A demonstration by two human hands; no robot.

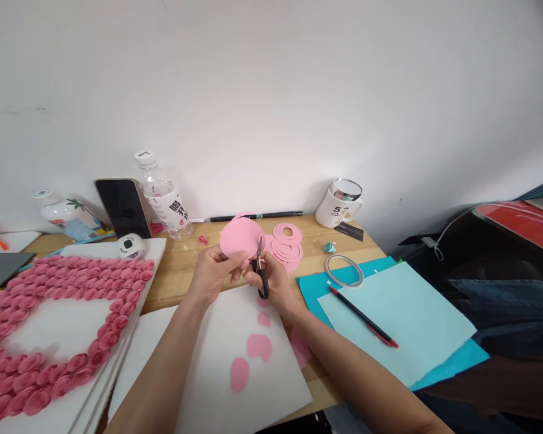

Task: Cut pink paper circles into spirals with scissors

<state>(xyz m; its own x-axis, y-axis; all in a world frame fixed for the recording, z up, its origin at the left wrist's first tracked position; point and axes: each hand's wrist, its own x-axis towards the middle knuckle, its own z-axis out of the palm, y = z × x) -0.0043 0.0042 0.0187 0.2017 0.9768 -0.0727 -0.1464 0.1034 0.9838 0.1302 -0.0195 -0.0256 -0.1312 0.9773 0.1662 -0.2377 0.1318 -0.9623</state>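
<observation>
A round pink paper disc [241,236] is pinched at its lower edge in my left hand [212,271], above a white board [217,361]. My right hand [274,280] is closed around the black handles of a pair of scissors [263,283], whose blades point up beside the disc's right edge. Whether the blades touch the paper I cannot tell. Behind my right hand lie several pink paper rings [287,233]. Small pink paper cut-outs [259,347] are scattered on the board below my hands.
Rolled pink paper roses [113,328] cover a board at left. A phone [121,207] and a water bottle [163,199] stand behind it. At right are a mug [337,205], a tape roll [344,270], light blue paper [416,319] and a black-and-red pen [362,316].
</observation>
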